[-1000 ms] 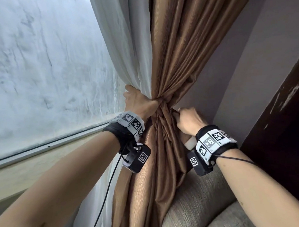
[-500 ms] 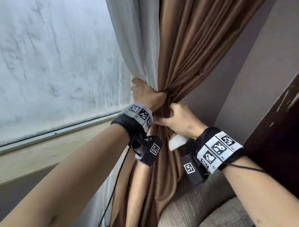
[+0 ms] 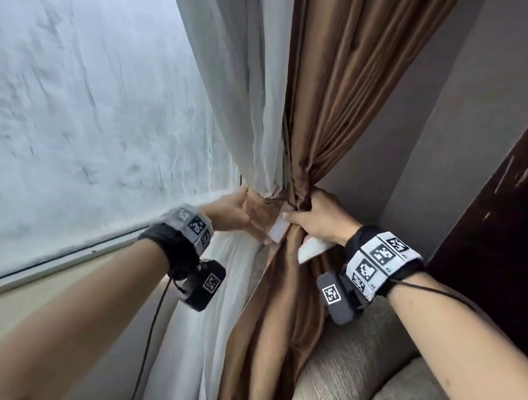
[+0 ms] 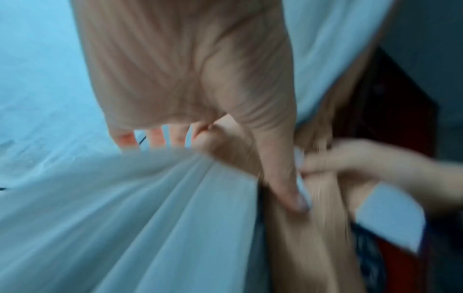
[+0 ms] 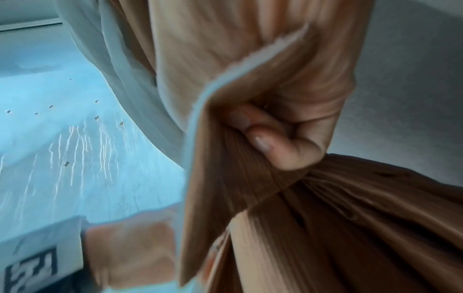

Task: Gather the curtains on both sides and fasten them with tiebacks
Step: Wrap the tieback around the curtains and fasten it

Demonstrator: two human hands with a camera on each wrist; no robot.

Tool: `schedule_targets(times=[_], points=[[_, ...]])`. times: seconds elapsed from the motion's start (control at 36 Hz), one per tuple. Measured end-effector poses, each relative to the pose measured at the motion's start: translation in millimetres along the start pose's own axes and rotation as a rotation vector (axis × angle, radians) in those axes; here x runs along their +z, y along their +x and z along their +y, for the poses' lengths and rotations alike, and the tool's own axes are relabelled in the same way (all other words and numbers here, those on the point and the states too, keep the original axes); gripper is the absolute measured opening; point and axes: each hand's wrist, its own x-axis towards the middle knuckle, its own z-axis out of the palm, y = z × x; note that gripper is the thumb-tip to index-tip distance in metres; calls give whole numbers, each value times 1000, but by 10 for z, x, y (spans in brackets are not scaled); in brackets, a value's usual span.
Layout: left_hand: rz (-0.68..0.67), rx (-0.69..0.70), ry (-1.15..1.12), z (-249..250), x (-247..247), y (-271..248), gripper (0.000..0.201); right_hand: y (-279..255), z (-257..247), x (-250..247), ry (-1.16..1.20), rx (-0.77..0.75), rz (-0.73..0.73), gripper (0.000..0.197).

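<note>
The ribbed brown fabric curtain (image 3: 330,106) and the sheer white curtain (image 3: 249,87) beside it are bunched at one waist next to the frosted window pane (image 3: 88,116). A brown fabric tieback with white lining (image 3: 266,216) wraps that waist. The left hand (image 3: 232,212) grasps the tieback's end on the window side, thumb pressing it. The right hand (image 3: 322,217) clenches the brown folds and pinches the tieback's other end, away from the window.
</note>
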Motion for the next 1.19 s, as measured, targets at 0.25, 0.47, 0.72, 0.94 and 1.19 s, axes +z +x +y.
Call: schedule_targets(times=[0.25,0.47,0.72,0.94,1.19], points=[[4,273,-227,-152,328,359,85,117,123,-46,62,49,46,39],[403,66,-128,-87,486,539,129,129,156,-41,50,108,193,59],[459,-51,6,-24,527,573,118,-242,195,-225,160,-68,113,23],[476,-50,9,-1,556,549,116,-298,190,-357,-45,-229,-1,31],[569,-44,70,-25,640,520,115,-309,49,-382,-417,-374,155,27]])
